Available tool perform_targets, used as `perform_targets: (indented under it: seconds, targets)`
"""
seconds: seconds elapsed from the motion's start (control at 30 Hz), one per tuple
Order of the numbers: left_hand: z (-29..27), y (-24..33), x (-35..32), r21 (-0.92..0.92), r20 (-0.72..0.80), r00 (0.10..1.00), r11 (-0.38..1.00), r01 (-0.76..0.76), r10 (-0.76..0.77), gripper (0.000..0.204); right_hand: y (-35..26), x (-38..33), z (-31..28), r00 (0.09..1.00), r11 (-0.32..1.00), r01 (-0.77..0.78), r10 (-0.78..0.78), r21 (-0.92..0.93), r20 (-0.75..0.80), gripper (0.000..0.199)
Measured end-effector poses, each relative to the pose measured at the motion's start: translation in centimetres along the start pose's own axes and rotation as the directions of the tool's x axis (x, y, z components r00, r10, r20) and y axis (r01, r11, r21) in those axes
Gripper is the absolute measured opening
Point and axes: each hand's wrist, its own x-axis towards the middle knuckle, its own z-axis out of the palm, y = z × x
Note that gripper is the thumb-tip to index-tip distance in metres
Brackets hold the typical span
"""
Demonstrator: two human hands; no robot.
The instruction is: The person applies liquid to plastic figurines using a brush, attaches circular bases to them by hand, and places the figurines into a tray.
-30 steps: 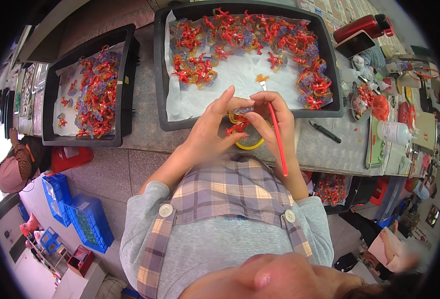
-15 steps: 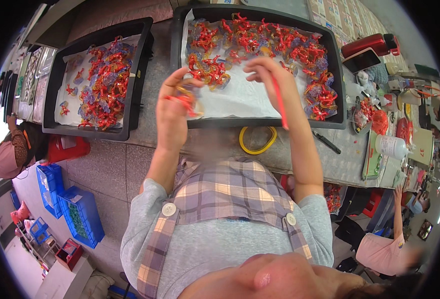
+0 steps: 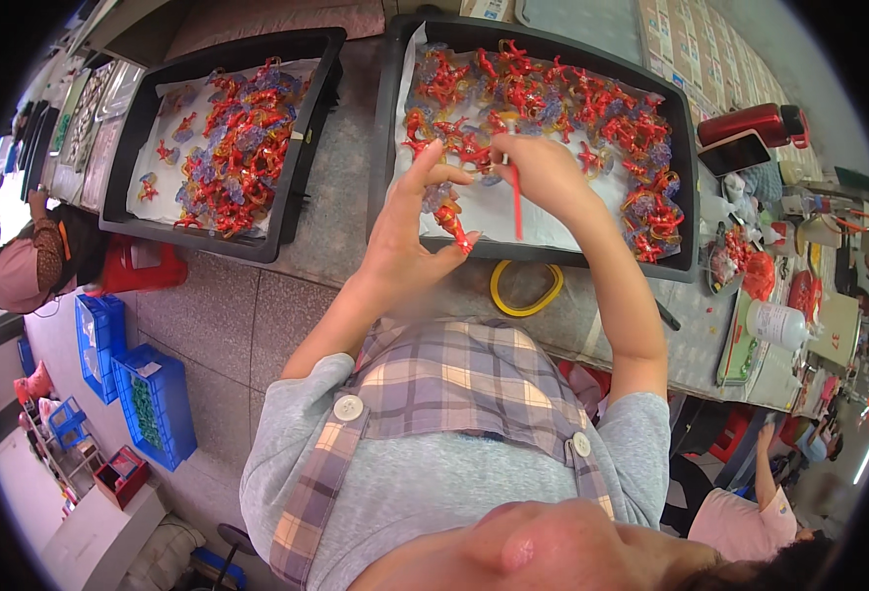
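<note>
In my left hand point(image 3: 407, 229) is a small red toy figure point(image 3: 450, 219) with yellow and clear parts, pinched between thumb and fingers at the front edge of a black tray point(image 3: 545, 258). My right hand point(image 3: 545, 175) is closed around a thin red stick point(image 3: 517, 207), perhaps a brush handle, which points down toward me. Its upper end is partly covered by my fingers, so I cannot make out its tip. Behind both hands, many similar red figures point(image 3: 617, 123) with bluish clear pieces lie on the tray's white paper liner.
Another black tray point(image 3: 287, 202) of red figures stands to the left. A yellow tape roll point(image 3: 526, 307) lies by my tray's front edge. At the right are a red flask point(image 3: 750, 126), a phone point(image 3: 735, 153) and a white bottle point(image 3: 777, 325). Blue crates point(image 3: 164, 414) sit on the floor at left.
My hands have come closer together, the left moving right with the figure. The red stick now hangs nearly upright below my right hand instead of lying along the forearm. The view has shifted slightly.
</note>
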Motion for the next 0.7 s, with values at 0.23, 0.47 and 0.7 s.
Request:
perform_targets:
  seconds: [0.23,0.47,0.7]
  targets:
    - [0.7,-0.3,0.5,0.121,0.105,0.989,0.986,-0.114,0.101,0.09,-0.1,-7.7,-3.1,0.91,0.847,-0.017,0.233,0.531,-0.342,0.011]
    - [1.7,0.0,0.9,0.185,0.155,0.974,0.963,-0.196,0.168,0.09,0.0,-12.3,-0.3,0.831,0.723,-0.011,0.392,0.691,-0.396,0.008]
    - [2.4,0.3,0.8,0.102,0.185,0.975,0.984,-0.146,0.125,0.081,-0.5,-13.0,0.3,0.77,0.658,0.016,0.472,0.753,-0.429,0.009]
